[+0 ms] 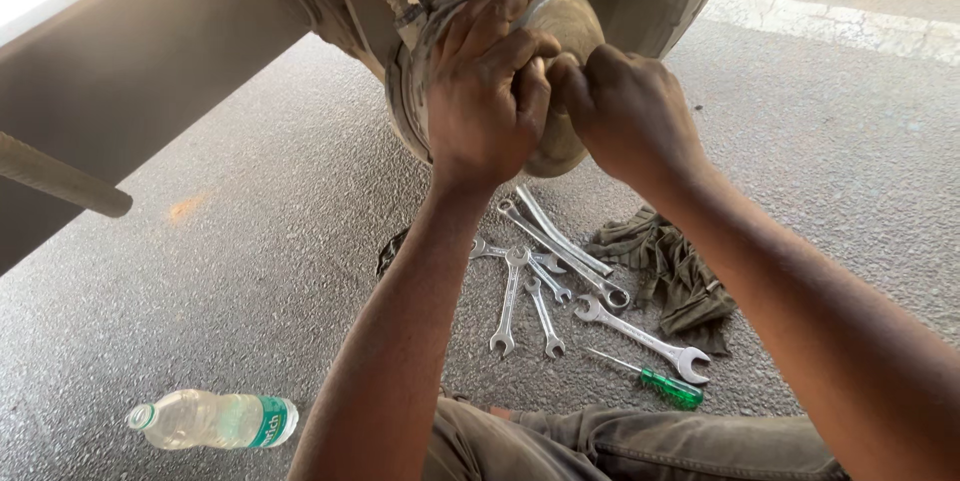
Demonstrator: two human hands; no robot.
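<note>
Now the round metal drum (575,21) under the vehicle, above the asphalt (250,271), is gripped by the left hand (485,91), fingers spread over its face. Beside it, the right hand (625,111) is closed, perhaps on something small. Below are scattered wrenches (545,281), a green-handled screwdriver (650,379), a rag (675,271) and a plastic bottle (215,419).

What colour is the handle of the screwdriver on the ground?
Green, translucent; the screwdriver shows best in the head view.

Rough grey asphalt ground (250,261) carries a cluster of steel spanners (545,276), with a green-handled screwdriver (655,381) just beside them, a crumpled dark rag (680,266) to their right, and a plastic water bottle (215,419) lying well apart.
</note>
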